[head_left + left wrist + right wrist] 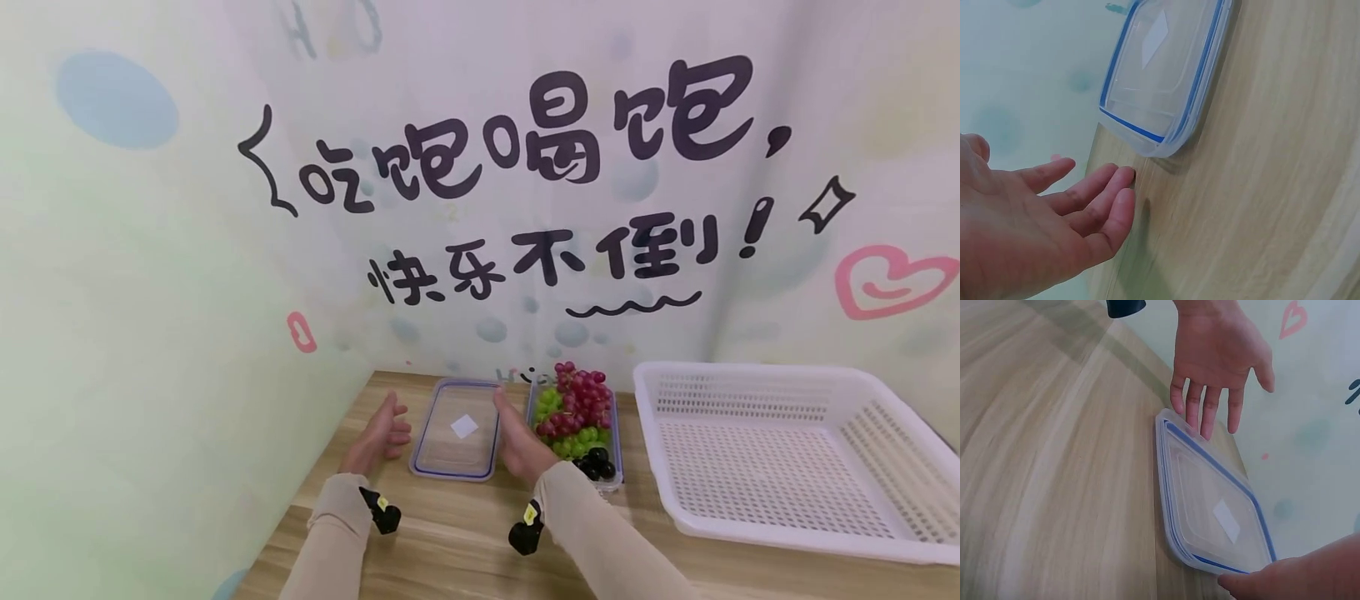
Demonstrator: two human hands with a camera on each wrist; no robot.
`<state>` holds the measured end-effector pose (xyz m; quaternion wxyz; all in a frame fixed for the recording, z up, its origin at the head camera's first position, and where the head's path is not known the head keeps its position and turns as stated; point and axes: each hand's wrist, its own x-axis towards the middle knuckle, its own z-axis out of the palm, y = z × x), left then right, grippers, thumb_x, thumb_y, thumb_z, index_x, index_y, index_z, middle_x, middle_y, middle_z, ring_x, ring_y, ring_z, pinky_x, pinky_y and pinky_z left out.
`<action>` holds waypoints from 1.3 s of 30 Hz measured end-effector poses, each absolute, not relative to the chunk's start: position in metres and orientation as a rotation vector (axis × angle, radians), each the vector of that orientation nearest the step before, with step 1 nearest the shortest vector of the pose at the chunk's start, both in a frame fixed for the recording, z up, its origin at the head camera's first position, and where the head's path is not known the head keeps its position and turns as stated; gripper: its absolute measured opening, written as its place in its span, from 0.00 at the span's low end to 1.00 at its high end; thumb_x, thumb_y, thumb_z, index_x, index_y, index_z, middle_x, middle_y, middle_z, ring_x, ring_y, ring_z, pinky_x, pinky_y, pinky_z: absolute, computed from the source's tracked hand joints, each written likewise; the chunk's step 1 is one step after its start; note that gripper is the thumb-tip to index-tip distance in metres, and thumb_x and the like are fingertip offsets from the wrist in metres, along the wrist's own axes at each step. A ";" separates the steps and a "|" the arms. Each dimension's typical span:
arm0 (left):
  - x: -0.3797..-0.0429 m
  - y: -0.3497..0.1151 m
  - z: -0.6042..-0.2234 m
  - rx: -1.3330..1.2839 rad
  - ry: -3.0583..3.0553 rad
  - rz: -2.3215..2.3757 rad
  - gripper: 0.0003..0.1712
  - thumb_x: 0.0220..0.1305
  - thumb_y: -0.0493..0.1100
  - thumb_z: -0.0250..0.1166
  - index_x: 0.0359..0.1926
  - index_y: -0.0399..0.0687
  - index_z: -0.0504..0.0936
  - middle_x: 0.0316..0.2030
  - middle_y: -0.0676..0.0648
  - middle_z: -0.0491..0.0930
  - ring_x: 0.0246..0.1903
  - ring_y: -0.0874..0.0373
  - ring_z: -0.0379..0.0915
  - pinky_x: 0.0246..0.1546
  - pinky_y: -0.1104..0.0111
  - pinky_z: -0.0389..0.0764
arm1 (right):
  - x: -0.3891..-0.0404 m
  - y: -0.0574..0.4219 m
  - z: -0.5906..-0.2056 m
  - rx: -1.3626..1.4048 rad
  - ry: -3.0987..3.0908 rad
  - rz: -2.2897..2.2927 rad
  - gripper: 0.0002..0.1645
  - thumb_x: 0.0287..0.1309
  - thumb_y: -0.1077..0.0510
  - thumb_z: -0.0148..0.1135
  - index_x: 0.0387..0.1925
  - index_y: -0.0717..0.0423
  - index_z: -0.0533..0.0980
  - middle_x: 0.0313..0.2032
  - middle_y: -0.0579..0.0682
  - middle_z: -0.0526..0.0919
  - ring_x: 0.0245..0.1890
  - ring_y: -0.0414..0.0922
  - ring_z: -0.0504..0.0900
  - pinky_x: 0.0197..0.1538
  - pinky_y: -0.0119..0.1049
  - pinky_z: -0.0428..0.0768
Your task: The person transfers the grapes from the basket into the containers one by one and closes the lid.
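Note:
A low, clear plastic food container [455,450] with a blue seal line round its top and a white diamond-shaped label lies on the wooden table. To its left, my left hand [382,433] is held palm up, fingers loosely bent, apart from the container and holding nothing. At its right side is my right hand [521,437], fingers extended. In the right wrist view, the right hand's thumb side [1297,578] overlaps the container's edge; whether it touches cannot be made out. Just right of that hand stands an open clear box [618,433] heaped with red grapes [581,400], green grapes [581,442] and black grapes [597,465].
A large white perforated plastic basket [780,475] occupies the table's right side. Behind the table hangs a printed wall covering [480,200] with black lettering, and another wall runs along the left. Bare wooden tabletop [450,533] shows in front of the container.

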<state>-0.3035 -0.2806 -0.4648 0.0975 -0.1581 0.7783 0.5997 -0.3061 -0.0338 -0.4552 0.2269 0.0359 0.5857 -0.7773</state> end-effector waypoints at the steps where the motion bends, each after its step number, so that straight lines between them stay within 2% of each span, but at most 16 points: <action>1: -0.304 -0.280 -0.466 -0.470 2.290 1.784 0.46 0.75 0.68 0.26 0.74 0.36 0.55 0.64 0.25 0.65 0.58 0.36 0.71 0.48 0.54 0.76 | -0.306 -0.033 -0.457 0.120 1.611 -2.139 0.54 0.70 0.29 0.39 0.78 0.59 0.35 0.77 0.66 0.29 0.76 0.65 0.29 0.74 0.62 0.35; 7: -0.301 -0.278 -0.470 -0.442 2.176 1.844 0.49 0.73 0.70 0.25 0.76 0.37 0.52 0.65 0.24 0.64 0.61 0.33 0.67 0.53 0.50 0.76 | -0.306 -0.033 -0.461 0.182 1.537 -2.136 0.58 0.66 0.24 0.41 0.79 0.55 0.35 0.76 0.68 0.34 0.76 0.66 0.36 0.72 0.67 0.48; 12: -0.298 -0.278 -0.472 -0.438 2.106 1.890 0.51 0.71 0.73 0.25 0.76 0.39 0.50 0.66 0.24 0.63 0.63 0.33 0.65 0.53 0.52 0.75 | -0.307 -0.034 -0.461 0.229 1.473 -2.142 0.59 0.66 0.24 0.42 0.79 0.54 0.32 0.76 0.70 0.34 0.75 0.68 0.36 0.72 0.69 0.45; 16: -0.296 -0.280 -0.474 -0.432 2.077 1.915 0.52 0.70 0.74 0.24 0.76 0.39 0.51 0.66 0.25 0.64 0.62 0.35 0.66 0.49 0.57 0.76 | -0.307 -0.034 -0.460 0.235 1.453 -2.148 0.59 0.65 0.24 0.42 0.79 0.54 0.35 0.75 0.71 0.39 0.75 0.68 0.40 0.71 0.69 0.45; 24: -0.295 -0.287 -0.481 -0.372 2.016 1.937 0.57 0.68 0.77 0.24 0.74 0.34 0.57 0.66 0.28 0.64 0.57 0.42 0.69 0.46 0.60 0.74 | -0.309 -0.031 -0.460 0.285 1.421 -2.164 0.62 0.64 0.23 0.43 0.78 0.58 0.33 0.73 0.75 0.40 0.74 0.71 0.41 0.68 0.74 0.46; 32: -0.295 -0.289 -0.482 -0.372 2.023 1.904 0.53 0.73 0.71 0.26 0.68 0.25 0.62 0.55 0.35 0.73 0.47 0.50 0.72 0.43 0.63 0.75 | -0.310 -0.031 -0.458 0.279 1.438 -2.119 0.66 0.63 0.22 0.41 0.74 0.73 0.39 0.71 0.72 0.47 0.71 0.71 0.50 0.65 0.75 0.54; 36: -0.294 -0.289 -0.482 -0.373 2.038 1.909 0.50 0.75 0.68 0.28 0.68 0.25 0.62 0.55 0.36 0.74 0.45 0.52 0.74 0.42 0.65 0.77 | -0.311 -0.031 -0.457 0.271 1.430 -2.108 0.65 0.64 0.22 0.40 0.73 0.75 0.44 0.69 0.70 0.52 0.70 0.69 0.55 0.65 0.74 0.57; 39: -0.294 -0.289 -0.484 -0.389 2.050 1.946 0.42 0.78 0.62 0.33 0.66 0.25 0.65 0.51 0.39 0.77 0.42 0.55 0.75 0.40 0.66 0.78 | -0.311 -0.031 -0.458 0.269 1.424 -2.117 0.63 0.64 0.23 0.41 0.73 0.74 0.45 0.69 0.69 0.53 0.68 0.68 0.57 0.65 0.72 0.59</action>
